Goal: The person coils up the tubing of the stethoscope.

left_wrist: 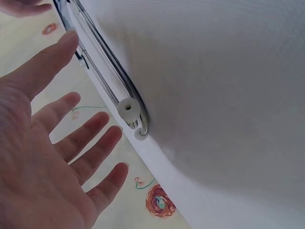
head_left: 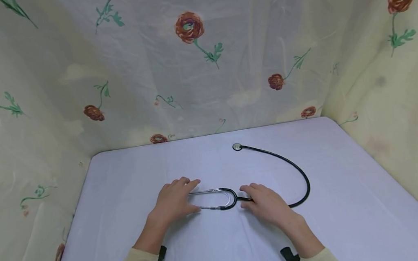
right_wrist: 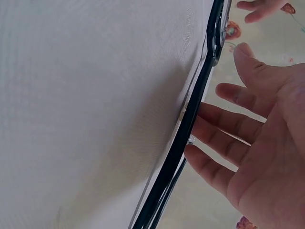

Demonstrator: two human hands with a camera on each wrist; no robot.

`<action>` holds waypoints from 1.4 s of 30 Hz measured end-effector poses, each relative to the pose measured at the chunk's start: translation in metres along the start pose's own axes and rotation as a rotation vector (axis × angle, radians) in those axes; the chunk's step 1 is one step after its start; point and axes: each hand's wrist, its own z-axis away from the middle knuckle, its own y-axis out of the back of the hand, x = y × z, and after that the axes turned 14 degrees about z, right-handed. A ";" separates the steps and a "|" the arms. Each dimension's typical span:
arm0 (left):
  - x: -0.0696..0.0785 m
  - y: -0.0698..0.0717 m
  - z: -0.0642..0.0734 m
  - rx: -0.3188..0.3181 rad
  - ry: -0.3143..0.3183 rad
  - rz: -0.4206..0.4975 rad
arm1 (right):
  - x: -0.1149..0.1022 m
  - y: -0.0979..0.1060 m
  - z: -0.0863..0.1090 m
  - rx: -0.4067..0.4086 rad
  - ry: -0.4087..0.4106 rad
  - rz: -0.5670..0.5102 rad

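A stethoscope with black tubing (head_left: 306,180) lies on the white-covered table. Its round chest piece (head_left: 237,146) is toward the back, and its metal ear tubes (head_left: 209,208) point left. Over the ear-tube end hovers my left hand (head_left: 176,202), fingers spread, hiding the tips in the head view. The left wrist view shows a pale ear tip (left_wrist: 128,109) beyond the fingers, with nothing in the palm. My right hand (head_left: 268,205) is above the tubing just right of the Y-joint, covering part of it. In the right wrist view its loosely extended fingers (right_wrist: 226,138) reach the tubing's edge without curling round it.
Pale curtains (head_left: 193,74) printed with brown-red flowers enclose the table (head_left: 124,174) at the back and both sides. A dark strap piece (head_left: 290,257) shows at the right wrist, another (head_left: 162,254) at the left, below cream sleeves.
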 end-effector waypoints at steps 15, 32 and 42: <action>0.003 -0.008 -0.004 -0.021 -0.018 0.002 | 0.000 0.000 -0.003 0.003 0.002 0.060; 0.001 -0.017 -0.004 0.004 -0.025 -0.008 | -0.002 -0.004 -0.006 0.010 0.019 0.056; 0.000 -0.019 -0.007 -0.007 -0.033 -0.008 | 0.000 -0.005 -0.005 0.020 0.023 0.049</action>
